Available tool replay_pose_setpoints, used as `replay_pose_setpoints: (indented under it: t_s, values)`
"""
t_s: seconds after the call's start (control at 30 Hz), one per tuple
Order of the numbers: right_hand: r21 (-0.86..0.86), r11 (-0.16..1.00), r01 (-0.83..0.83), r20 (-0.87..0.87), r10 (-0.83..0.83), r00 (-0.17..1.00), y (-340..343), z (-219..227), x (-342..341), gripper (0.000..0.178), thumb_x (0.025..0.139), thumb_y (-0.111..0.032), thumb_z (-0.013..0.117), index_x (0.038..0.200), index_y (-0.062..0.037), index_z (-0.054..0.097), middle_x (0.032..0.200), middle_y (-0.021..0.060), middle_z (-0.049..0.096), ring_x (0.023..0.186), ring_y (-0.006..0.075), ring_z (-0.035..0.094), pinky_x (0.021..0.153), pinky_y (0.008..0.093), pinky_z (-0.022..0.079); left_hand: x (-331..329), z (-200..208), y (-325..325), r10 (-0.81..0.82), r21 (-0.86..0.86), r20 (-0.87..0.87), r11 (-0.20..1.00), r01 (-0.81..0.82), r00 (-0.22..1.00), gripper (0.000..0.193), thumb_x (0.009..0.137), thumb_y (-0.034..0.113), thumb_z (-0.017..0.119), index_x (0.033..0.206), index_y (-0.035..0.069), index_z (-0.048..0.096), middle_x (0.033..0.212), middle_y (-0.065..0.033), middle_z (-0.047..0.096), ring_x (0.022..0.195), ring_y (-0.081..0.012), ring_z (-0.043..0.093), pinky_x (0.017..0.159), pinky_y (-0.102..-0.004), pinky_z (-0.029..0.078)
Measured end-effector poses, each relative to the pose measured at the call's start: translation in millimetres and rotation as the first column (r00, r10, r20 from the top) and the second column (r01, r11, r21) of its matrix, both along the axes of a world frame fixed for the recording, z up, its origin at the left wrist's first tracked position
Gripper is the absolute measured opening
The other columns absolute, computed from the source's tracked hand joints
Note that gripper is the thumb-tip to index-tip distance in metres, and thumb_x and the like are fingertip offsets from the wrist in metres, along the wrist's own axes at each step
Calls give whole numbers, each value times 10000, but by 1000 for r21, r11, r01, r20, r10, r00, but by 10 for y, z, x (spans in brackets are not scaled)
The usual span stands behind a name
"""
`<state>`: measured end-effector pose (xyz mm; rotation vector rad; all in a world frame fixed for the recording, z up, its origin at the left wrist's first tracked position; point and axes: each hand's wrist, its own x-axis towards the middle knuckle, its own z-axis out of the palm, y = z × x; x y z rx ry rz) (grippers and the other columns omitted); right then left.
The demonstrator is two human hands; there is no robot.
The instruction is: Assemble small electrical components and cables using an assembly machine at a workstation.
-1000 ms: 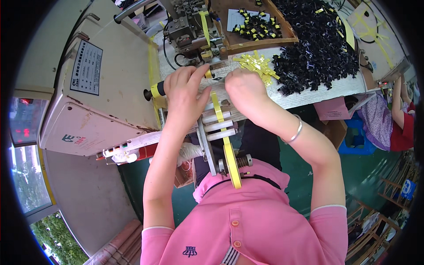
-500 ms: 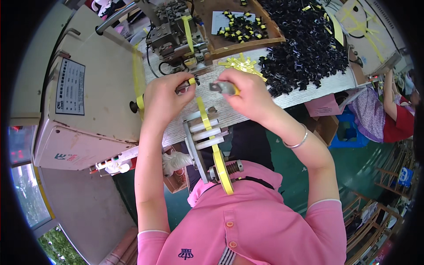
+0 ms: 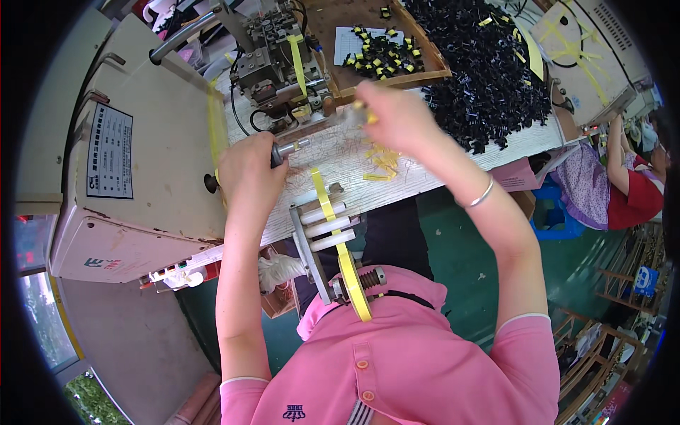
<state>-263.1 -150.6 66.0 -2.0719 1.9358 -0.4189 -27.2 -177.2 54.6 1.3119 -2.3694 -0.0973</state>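
Observation:
My left hand (image 3: 248,166) is closed around a short rod-like tool with a dark grip and a shiny metal tip (image 3: 294,146), which points right over the white bench. My right hand (image 3: 397,117), smeared by motion, is curled in front of the wooden tray. A blurred yellow thing (image 3: 365,112) shows at its fingers; its kind is unclear. Below this hand lie loose yellow tape strips (image 3: 384,161). A yellow tape roll (image 3: 352,280) hangs on a metal holder at the bench's front edge, its tape running up over white rollers (image 3: 331,226).
A wooden tray (image 3: 404,79) at the back holds small black parts wrapped in yellow (image 3: 382,53). A large heap of black parts (image 3: 482,78) covers the right side. A metal machine (image 3: 273,71) stands back left, beside a beige cabinet (image 3: 156,163). Another person (image 3: 602,170) sits far right.
The yellow-wrapped black part has left my left hand's fingertips, baring the tool tip. My right hand has moved up toward the tray. The loose tape strips lie nearer to me.

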Motion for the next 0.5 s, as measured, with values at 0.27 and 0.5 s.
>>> replay_pose_setpoints:
  t_s: [0.27, 0.5]
  values:
    - [-371, 892, 258, 224, -184, 957, -488, 2, -739, 301, 831, -254, 647, 1057, -57, 625, 894, 177, 644, 807, 329, 631, 731, 364, 493, 9, -51, -10, -8, -48, 1, 999, 8, 1000, 248, 626, 128, 746, 808, 74, 586, 760, -77, 614, 762, -281, 598, 644, -413, 410]
    - [-34, 987, 154, -372, -156, 915, 133, -111, -582, 293, 738, -247, 717, 874, -6, 621, 917, 152, 621, 821, 323, 631, 698, 408, 518, -1, -36, -2, -16, -68, 18, 998, 17, 1000, 254, 624, 126, 750, 808, 73, 583, 752, -73, 610, 754, -278, 594, 643, -410, 406]
